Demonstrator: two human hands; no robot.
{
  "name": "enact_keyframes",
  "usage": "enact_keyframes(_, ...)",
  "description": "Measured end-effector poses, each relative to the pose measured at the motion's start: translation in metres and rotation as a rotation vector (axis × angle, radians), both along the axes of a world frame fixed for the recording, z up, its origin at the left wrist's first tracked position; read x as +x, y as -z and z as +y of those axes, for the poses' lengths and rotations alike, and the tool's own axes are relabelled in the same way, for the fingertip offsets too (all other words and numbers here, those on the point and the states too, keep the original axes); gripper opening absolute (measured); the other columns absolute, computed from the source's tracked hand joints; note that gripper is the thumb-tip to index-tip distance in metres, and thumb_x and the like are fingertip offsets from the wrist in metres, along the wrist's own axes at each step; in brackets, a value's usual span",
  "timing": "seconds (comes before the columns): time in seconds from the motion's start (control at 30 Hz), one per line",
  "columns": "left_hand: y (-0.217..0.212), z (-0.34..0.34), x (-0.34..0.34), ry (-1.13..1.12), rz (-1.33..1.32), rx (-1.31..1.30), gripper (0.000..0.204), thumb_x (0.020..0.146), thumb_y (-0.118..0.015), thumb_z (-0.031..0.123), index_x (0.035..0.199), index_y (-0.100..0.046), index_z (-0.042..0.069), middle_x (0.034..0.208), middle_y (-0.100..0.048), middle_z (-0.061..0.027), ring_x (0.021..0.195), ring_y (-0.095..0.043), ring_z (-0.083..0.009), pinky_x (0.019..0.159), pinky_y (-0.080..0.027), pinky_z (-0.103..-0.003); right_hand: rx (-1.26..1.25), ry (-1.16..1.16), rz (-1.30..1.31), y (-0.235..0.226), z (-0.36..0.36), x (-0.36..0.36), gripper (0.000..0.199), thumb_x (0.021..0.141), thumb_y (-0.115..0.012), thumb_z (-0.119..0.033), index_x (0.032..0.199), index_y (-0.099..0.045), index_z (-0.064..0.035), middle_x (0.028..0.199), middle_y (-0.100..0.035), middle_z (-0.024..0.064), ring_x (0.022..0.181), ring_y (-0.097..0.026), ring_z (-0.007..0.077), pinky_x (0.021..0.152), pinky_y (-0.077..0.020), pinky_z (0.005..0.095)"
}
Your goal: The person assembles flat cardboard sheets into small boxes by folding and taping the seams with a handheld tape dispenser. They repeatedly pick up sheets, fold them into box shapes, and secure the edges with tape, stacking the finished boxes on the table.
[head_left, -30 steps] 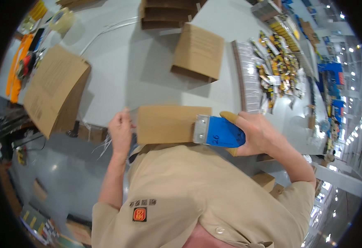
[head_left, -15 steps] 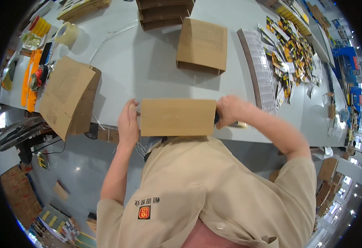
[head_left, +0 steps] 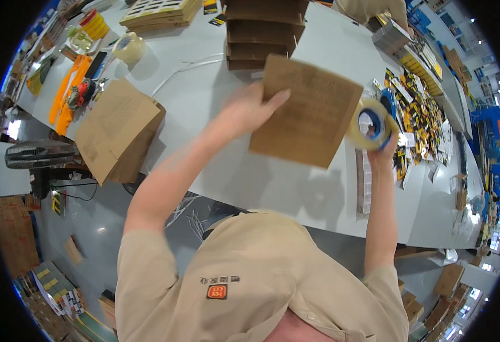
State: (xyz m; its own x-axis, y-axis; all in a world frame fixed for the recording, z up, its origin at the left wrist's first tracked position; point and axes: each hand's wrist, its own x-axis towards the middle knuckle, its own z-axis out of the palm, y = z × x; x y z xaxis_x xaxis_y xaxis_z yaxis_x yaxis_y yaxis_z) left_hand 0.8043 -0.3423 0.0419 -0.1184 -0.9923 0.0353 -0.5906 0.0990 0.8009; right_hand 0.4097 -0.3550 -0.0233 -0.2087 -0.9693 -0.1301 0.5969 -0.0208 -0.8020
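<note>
My left hand [head_left: 249, 111] is closed on the left edge of a brown cardboard box [head_left: 308, 111], its thumb on the upper face. The box is tilted over the table, and faint print shows on its top. In my right hand [head_left: 383, 149] is a roll of packing tape [head_left: 355, 130] with a blue core. The roll is held upright beside the box's right edge. Beyond the box stands a row of brown cardboard boxes [head_left: 266, 31] with open sides. Another cardboard box [head_left: 110, 128] with a loose flap rests at the table's left edge.
Many yellow-and-black packaged items [head_left: 424, 122] lie heaped at the right, near a clear plastic strip [head_left: 365, 188]. A spare tape roll [head_left: 129, 48] and orange tools [head_left: 70, 97] are at the left. A black fan [head_left: 39, 155] stands off the left edge. Another person's sleeve [head_left: 369, 8] shows at the far side.
The box held at the table's front edge has left my hands. My left hand has reached forward onto a printed box; my right hand has moved right with the tape roll. The view has shifted.
</note>
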Motion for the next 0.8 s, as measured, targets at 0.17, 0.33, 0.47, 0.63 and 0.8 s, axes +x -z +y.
enact_keyframes(0.17, -0.001, -0.036, 0.024, 0.100, -0.292, 0.094, 0.067, 0.092, -0.058, 0.061, 0.113, -0.065, -0.003, 0.104, -0.070, -0.0244, 0.103, -0.065, -0.0408, 0.089, -0.051, -0.049, -0.029, -0.027, 0.264, 0.037, -0.059, -0.022, 0.035, 0.094, -0.068, -0.030, 0.123, -0.068, -0.0102, 0.111, -0.068, 0.0029, 0.097, -0.065, 0.0181, 0.082, -0.0574, 0.0362)
enact_keyframes(0.33, 0.013, 0.074, 0.208, -0.314, -0.625, 0.008, 0.075, 0.078, -0.078, 0.049, 0.132, -0.055, 0.001, 0.122, -0.065, -0.0206, 0.112, -0.062, -0.0388, 0.094, -0.049, -0.048, 0.121, 0.207, 0.448, 0.081, 0.089, -0.028, 0.047, 0.091, -0.069, -0.019, 0.132, -0.056, -0.0017, 0.128, -0.062, 0.0108, 0.117, -0.061, 0.0233, 0.097, -0.0531, 0.0379)
enact_keyframes(0.47, 0.007, 0.170, 0.308, -0.550, -1.119, 0.132, 0.085, 0.073, -0.082, 0.047, 0.135, -0.049, -0.001, 0.123, -0.057, -0.0234, 0.115, -0.056, -0.0392, 0.099, -0.045, -0.048, 0.327, 0.019, 1.047, 0.088, 0.184, 0.035, 0.046, 0.087, -0.076, -0.020, 0.123, -0.061, 0.0037, 0.112, -0.064, 0.0100, 0.101, -0.059, 0.0200, 0.090, -0.0479, 0.0347)
enact_keyframes(0.63, 0.021, 0.199, 0.358, -0.341, -0.747, 0.312, 0.053, 0.085, -0.074, 0.035, 0.120, -0.056, 0.000, 0.110, -0.060, -0.0227, 0.108, -0.060, -0.0392, 0.091, -0.051, -0.045, 0.085, -0.300, 1.139, 0.072, 0.195, 0.126, 0.063, 0.071, -0.086, -0.020, 0.123, -0.059, 0.0026, 0.098, -0.066, 0.0111, 0.090, -0.062, 0.0200, 0.085, -0.0506, 0.0344)
enact_keyframes(0.8, 0.023, 0.187, 0.378, -0.268, -0.644, 0.106, 0.017, 0.093, -0.060, 0.020, 0.095, -0.065, 0.004, 0.097, -0.065, -0.0179, 0.096, -0.064, -0.0383, 0.085, -0.052, -0.048, -0.055, -0.430, 1.221, 0.043, 0.183, 0.164, 0.070, 0.065, -0.087, -0.024, 0.123, -0.059, 0.0019, 0.097, -0.070, 0.0152, 0.084, -0.067, 0.0251, 0.080, -0.0543, 0.0374)
